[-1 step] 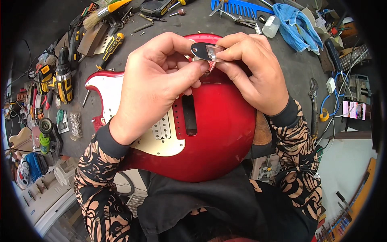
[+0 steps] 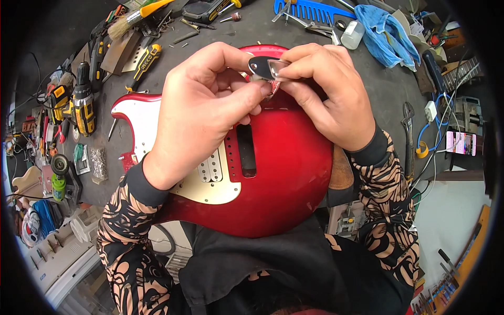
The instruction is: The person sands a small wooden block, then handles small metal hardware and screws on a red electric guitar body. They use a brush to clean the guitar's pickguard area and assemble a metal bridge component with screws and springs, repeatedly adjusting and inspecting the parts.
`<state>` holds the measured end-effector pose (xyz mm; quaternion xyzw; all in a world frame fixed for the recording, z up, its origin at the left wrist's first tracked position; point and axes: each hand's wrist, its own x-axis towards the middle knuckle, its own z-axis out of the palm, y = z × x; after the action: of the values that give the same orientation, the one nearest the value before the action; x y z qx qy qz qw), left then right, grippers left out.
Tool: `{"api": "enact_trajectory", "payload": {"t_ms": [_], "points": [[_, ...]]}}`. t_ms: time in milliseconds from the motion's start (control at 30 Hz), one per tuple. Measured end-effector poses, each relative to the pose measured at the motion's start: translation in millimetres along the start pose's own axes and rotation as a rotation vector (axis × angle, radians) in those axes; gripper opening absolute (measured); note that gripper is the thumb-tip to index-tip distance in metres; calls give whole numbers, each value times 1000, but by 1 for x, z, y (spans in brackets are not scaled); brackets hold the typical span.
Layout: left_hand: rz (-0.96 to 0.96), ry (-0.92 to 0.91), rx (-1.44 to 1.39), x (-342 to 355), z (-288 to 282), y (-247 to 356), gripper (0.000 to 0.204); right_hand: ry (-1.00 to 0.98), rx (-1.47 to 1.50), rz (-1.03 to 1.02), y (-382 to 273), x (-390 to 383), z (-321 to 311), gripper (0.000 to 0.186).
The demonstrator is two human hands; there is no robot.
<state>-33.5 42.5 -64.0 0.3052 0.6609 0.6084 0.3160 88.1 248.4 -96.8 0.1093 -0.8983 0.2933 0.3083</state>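
Above the far edge of a red electric guitar body (image 2: 286, 178), my two hands meet around a small black oval plate (image 2: 260, 67) with a hole at its left end. My left hand (image 2: 207, 105) pinches it between thumb and fingers. My right hand (image 2: 331, 92) pinches a small clear, shiny piece (image 2: 274, 67) over the plate's right end. Whether that piece is joined to the plate, I cannot tell. Something red and silvery shows just beneath, mostly hidden by my fingers. The body carries a cream pickguard (image 2: 212, 194), a double-coil pickup (image 2: 211, 169) and a dark slot (image 2: 245, 149).
On the dark bench stand a yellow-black cordless drill (image 2: 83, 100), a screwdriver (image 2: 144, 68) and a brush (image 2: 126, 25) at left. A blue comb (image 2: 310, 10), small bottle (image 2: 353, 34) and blue cloth (image 2: 387, 37) lie at the far right. An adjustable wrench (image 2: 408, 131) rests near cables.
The black plate and clear piece have tilted slightly between my fingers. Both hands keep their places, and the guitar body stays almost where it was.
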Motion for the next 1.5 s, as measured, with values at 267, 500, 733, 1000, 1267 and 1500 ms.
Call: {"api": "enact_trajectory", "payload": {"t_ms": [267, 500, 733, 1000, 1267, 1500], "points": [[-135, -114, -146, 1, -6, 10, 41, 31, -15, -58, 0, 0, -9, 27], [-117, -280, -169, 7, -18, -2, 35, -3, 6, -58, 0, -1, -10, 24], [-138, -231, -141, 6, -15, 1, 35, -8, -33, -84, -1, 0, -10, 26], [-85, -210, -67, 4, -15, 0, 29, 25, 37, -26, -7, 4, -13, 28], [73, -119, 130, 2, -5, 1, 25, 26, 47, 74, -13, 4, -13, 17], [112, -94, 239, 1, -1, 1, 25, 119, 112, 142, -14, 2, 0, 11]]}}
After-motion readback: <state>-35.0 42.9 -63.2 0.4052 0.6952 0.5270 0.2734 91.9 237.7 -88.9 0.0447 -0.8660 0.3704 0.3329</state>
